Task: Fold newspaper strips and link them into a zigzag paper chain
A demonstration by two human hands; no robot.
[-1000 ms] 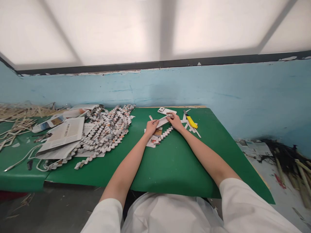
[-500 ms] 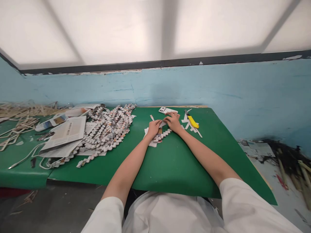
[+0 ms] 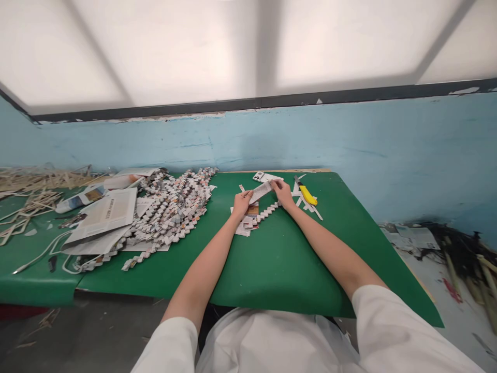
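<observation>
A strip of newspaper (image 3: 261, 192) is stretched between my two hands, tilted up toward the right. My left hand (image 3: 242, 202) pinches its left end, and my right hand (image 3: 283, 192) pinches its right end. Below the strip, a short folded-paper zigzag chain (image 3: 267, 212) lies on the green table. Loose paper pieces (image 3: 243, 229) rest beside and partly under that chain, close to my left wrist. Just behind the strip is a white phone (image 3: 259, 176), partly covered by my right hand and the paper.
A yellow utility knife (image 3: 308, 194) lies among paper scraps (image 3: 317, 212) to the right. On the left are a large heap of folded-paper chains (image 3: 174, 207), newspaper sheets (image 3: 104, 217), a white cable (image 3: 39, 255) and thin wooden strips (image 3: 34, 204). The green table (image 3: 295, 269) ends at the right.
My hands have moved apart, the right one outward. The newspaper strip, mostly hidden by my fingers before, now shows spread between them.
</observation>
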